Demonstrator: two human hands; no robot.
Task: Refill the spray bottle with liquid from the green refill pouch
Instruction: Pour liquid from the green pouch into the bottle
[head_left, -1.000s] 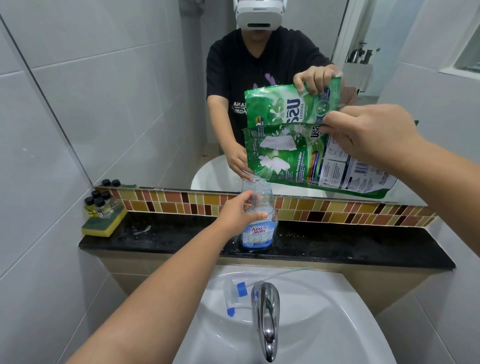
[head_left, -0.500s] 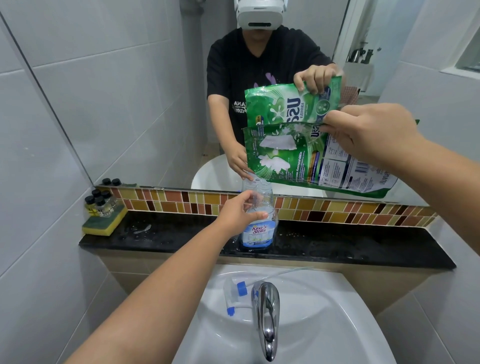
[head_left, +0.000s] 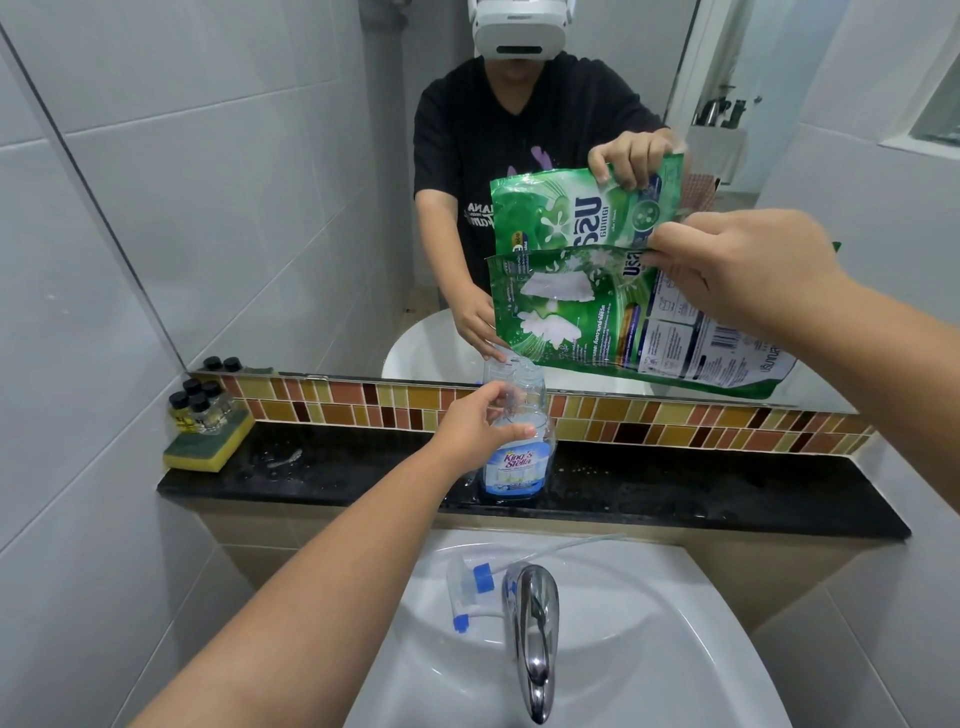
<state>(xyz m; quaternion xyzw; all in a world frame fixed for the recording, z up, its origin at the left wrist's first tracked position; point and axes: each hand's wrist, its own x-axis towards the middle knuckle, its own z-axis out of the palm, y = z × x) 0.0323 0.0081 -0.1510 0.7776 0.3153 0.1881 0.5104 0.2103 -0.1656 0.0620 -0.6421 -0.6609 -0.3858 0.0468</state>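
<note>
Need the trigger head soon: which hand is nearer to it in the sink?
Left. The left hand grips the bottle just above the spray head; the right hand holds the pouch higher up.

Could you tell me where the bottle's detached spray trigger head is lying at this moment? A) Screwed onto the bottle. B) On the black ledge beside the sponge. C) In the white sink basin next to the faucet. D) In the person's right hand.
C: the spray trigger head, with its blue nozzle and long dip tube, lies in the white sink basin just left of the chrome faucet, and the bottle stands open on the ledge.
</note>
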